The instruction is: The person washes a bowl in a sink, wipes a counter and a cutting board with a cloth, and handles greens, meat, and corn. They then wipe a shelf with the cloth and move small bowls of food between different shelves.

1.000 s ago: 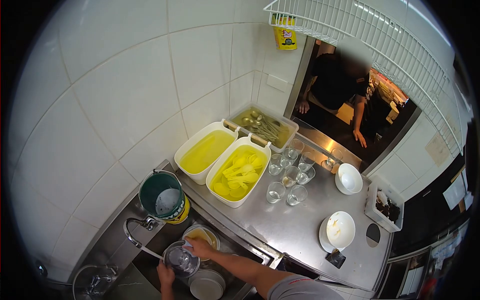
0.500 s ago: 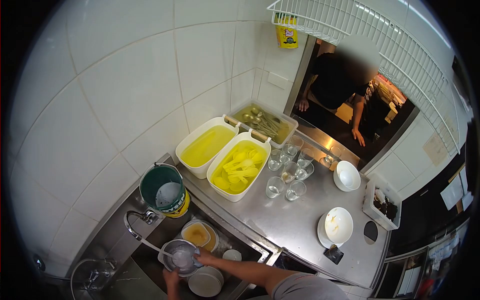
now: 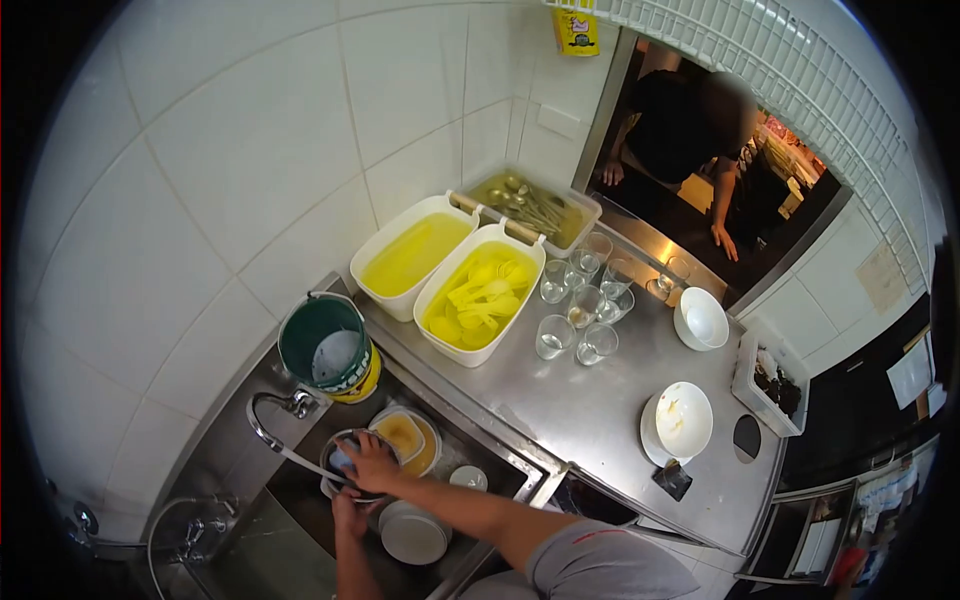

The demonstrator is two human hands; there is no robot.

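Note:
A round metal bowl (image 3: 328,484) is under the tap spout in the sink, tilted a little. My left hand (image 3: 350,514) grips its near rim from below. Pressed inside the bowl is my right hand (image 3: 372,464), closed over a bluish pad or cloth (image 3: 343,456), which it partly hides. Beyond the hands lies a dish with orange-brown residue (image 3: 399,434). White stacked plates (image 3: 414,537) sit close to my right wrist, and a small white cup or bowl (image 3: 468,478) stands right of the forearm.
A green bucket (image 3: 322,345) stands behind the tap (image 3: 270,433). On the counter are two white tubs (image 3: 425,300) of yellow liquid, a cutlery bin (image 3: 583,235), several glasses (image 3: 555,338) and white bowls (image 3: 683,420). Another person (image 3: 672,130) leans at the hatch.
My right hand has moved from the bowl's right rim into the bowl, taking the bluish pad or cloth along. My left hand has shifted slightly up. The view has tilted down slightly.

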